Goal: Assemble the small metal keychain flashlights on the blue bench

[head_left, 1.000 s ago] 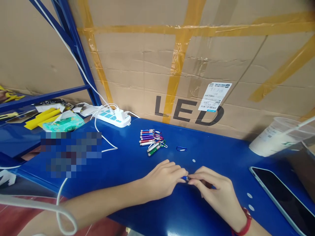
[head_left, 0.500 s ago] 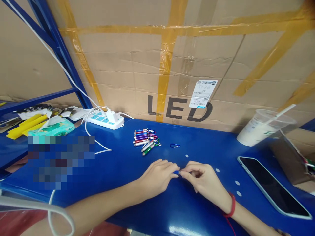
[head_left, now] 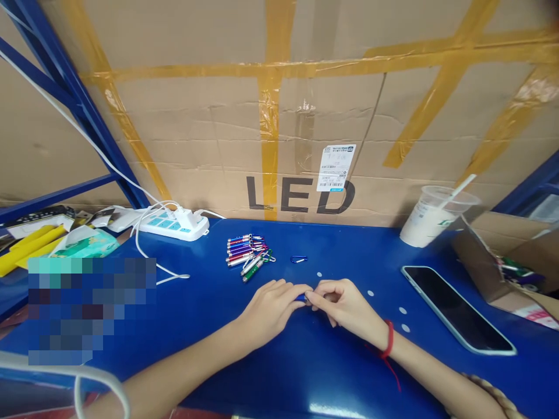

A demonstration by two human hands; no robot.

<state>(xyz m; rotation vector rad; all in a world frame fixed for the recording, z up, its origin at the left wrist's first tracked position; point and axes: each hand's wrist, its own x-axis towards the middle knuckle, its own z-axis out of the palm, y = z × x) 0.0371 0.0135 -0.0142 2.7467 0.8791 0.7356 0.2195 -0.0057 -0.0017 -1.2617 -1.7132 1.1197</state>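
Both my hands meet above the front middle of the blue table [head_left: 244, 372]. Between them is a slim blue metal tube, which looks like a keychain flashlight [head_left: 301, 297], mostly covered by fingers. My left hand [head_left: 268, 308] is closed around one end of it. The thumb and fingertips of my right hand [head_left: 345, 302] pinch the other end. Just beyond the hands lies a loose blue carabiner [head_left: 299, 259]. Left of that, several keychain flashlights [head_left: 247, 250] in blue, purple, red, silver and green lie in a row, with small carabiners at their ends.
A white power strip [head_left: 174, 224] with cables sits at the back left, near yellow tubes [head_left: 32, 250] and a teal packet [head_left: 89, 243]. On the right are a phone [head_left: 458, 308], a plastic cup with straw [head_left: 430, 218] and an open carton [head_left: 483, 262]. A large cardboard box [head_left: 196, 134] stands behind.
The camera has turned slightly to the right, so the scene sits further left in view. Both hands stay together on the blue flashlight, with little visible change in grip.
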